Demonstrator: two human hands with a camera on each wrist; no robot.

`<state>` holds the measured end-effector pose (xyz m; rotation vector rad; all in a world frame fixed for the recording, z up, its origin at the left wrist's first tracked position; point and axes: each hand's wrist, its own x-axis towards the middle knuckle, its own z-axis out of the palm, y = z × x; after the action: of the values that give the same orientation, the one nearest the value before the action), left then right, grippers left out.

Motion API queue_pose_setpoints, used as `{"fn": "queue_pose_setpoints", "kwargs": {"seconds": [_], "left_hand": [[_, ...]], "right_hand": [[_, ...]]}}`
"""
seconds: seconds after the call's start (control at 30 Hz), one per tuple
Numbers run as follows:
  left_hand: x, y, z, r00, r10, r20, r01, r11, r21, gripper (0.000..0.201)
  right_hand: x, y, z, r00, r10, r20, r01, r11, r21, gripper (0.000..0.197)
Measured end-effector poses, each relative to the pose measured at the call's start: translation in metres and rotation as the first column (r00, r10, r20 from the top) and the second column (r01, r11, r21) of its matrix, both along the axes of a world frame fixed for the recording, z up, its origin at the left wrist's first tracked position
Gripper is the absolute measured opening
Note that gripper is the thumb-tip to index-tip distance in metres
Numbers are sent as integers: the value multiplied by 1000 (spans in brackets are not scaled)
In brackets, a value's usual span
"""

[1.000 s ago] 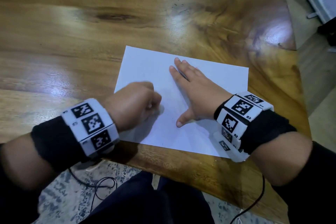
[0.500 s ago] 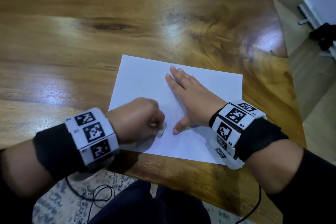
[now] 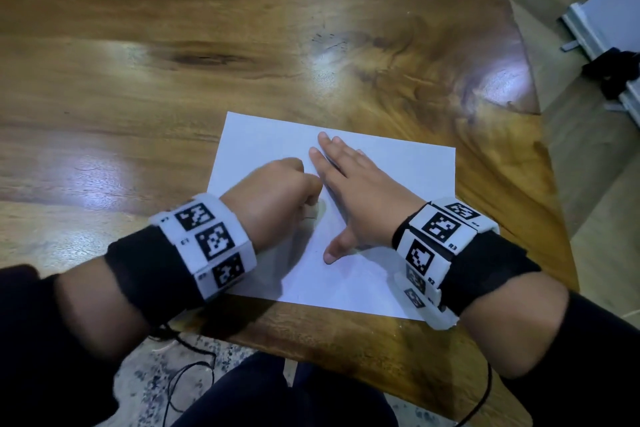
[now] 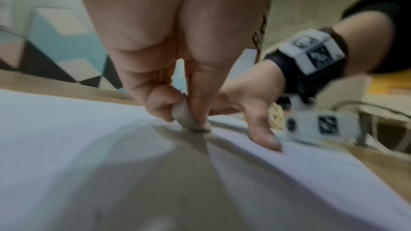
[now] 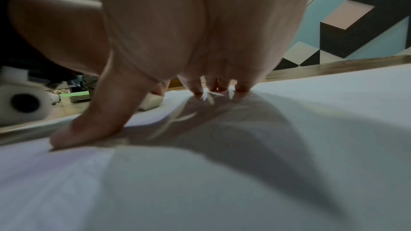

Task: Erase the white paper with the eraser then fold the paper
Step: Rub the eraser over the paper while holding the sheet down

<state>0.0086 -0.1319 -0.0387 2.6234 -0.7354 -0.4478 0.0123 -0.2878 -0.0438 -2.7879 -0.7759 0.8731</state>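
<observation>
Wooden tabletop [image 3: 145, 87] is carrying everything, its near edge running just in front of the person. White paper [image 3: 388, 288] is lying flat on the tabletop at the near right, its near edge close to the tabletop edge.

Right hand [image 3: 363, 198] is lying palm-down on the middle of the paper, grip released: fingers [image 5: 198, 92] straight and pointing far-left, thumb spread toward the near side, all pressing on the sheet.

Left hand [image 3: 277, 198] is sitting just left of the right hand, over the left half of the paper, grip clenched around the eraser [image 4: 189, 120], which is being pinched between thumb and fingertips. The eraser's lower end is touching the paper between the two hands; only a pale sliver is showing in the head view.

Marker bands are sitting on both wrists.
</observation>
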Motion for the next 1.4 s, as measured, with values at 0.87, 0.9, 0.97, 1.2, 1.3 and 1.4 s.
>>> {"fn": "queue_pose_setpoints", "kwargs": {"seconds": [0.87,0.9,0.97,1.2,1.3,1.4], "left_hand": [[6,62,-13,981,127,-149,-150,977,-154,10],[5,62,-14,966,154,-208,-192,966,-174,15],[8,54,-12,887,253,-385,-370,890,-266,22],[44,15,9,964,260,-50,-260,965,13,26],[59,-6,11,962,273,-18,-273,962,-6,22],[58,-6,9,973,228,-30,-228,974,0,13]], "right_hand": [[-7,-15,4,986,-155,-57,156,987,23,135],[-8,-13,3,987,-152,-53,153,988,23,135],[-6,-11,1,989,-143,-45,144,989,19,134],[-3,-7,2,991,-130,-31,129,991,-20,136],[-2,-5,4,990,-134,-37,133,991,-28,136],[-2,-5,4,991,-132,-31,131,991,-32,136]]}}
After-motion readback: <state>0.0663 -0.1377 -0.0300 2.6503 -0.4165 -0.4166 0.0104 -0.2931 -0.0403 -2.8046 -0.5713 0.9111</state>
